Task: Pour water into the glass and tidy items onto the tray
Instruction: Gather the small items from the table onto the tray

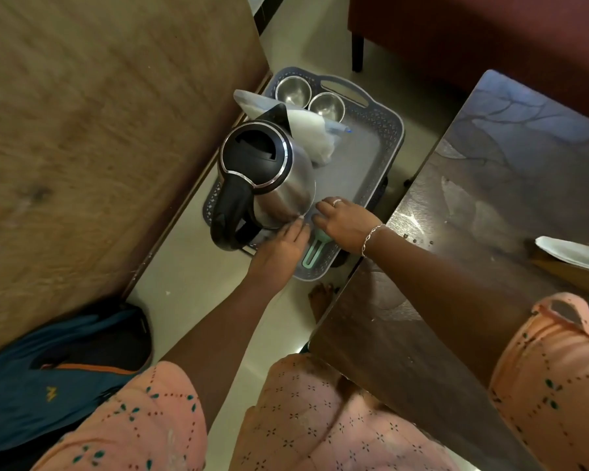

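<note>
A grey plastic tray (376, 158) with patterned walls lies low between two tables. On its left half stands a steel electric kettle (269, 178) with a black lid and handle. Two small steel bowls (293, 91) (326, 105) sit at its far end beside a white plastic bag (312, 130). A pale green utensil handle (313, 248) lies at the tray's near end. My left hand (279, 246) touches the kettle's lower side with straight fingers. My right hand (346, 222) lies flat over the tray floor beside the kettle. No glass is visible.
A light wooden table top (99, 130) fills the left. A dark table (490, 232) with a white cloth (572, 253) stands on the right. A blue bag (58, 375) lies at lower left, a red sofa (473, 39) at the back. My foot (320, 297) is by the tray.
</note>
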Demonstrator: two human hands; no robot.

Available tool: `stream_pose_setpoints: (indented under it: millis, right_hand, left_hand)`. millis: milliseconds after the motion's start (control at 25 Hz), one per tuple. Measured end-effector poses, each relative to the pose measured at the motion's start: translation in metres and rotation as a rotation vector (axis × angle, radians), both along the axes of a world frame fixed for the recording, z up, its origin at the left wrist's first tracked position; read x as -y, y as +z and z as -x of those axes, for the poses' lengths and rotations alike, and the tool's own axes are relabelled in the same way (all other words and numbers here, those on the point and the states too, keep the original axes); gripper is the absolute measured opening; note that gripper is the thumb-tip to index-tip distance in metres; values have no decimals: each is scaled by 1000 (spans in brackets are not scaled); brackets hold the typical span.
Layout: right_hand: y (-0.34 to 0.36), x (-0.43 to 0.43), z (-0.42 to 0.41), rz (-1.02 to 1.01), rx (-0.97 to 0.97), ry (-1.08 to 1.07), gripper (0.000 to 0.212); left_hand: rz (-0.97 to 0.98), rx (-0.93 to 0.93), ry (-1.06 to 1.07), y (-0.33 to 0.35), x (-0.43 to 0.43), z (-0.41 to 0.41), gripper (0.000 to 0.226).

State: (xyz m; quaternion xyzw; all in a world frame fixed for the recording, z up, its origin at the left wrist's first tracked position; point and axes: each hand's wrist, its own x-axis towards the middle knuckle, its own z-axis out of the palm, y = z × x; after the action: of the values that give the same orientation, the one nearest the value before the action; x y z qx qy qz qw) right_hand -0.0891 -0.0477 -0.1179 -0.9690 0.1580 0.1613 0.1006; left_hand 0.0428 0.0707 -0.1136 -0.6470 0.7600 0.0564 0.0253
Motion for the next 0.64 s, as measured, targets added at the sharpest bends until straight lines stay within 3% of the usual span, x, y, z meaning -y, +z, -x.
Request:
stream_pose_setpoints:
  millis: [200, 360, 640]
  right_hand:
    - [-3, -13, 57, 284, 235, -150, 43]
    - [8, -27, 114, 297, 215, -323, 63]
    - [26, -64, 257, 322, 195, -524, 55]
  left_hand:
    - [-53, 106, 117, 20, -21, 34, 60]
    - [-51, 128, 66, 29, -20, 88, 77]
    - [-90, 65, -81, 46, -16, 224, 80]
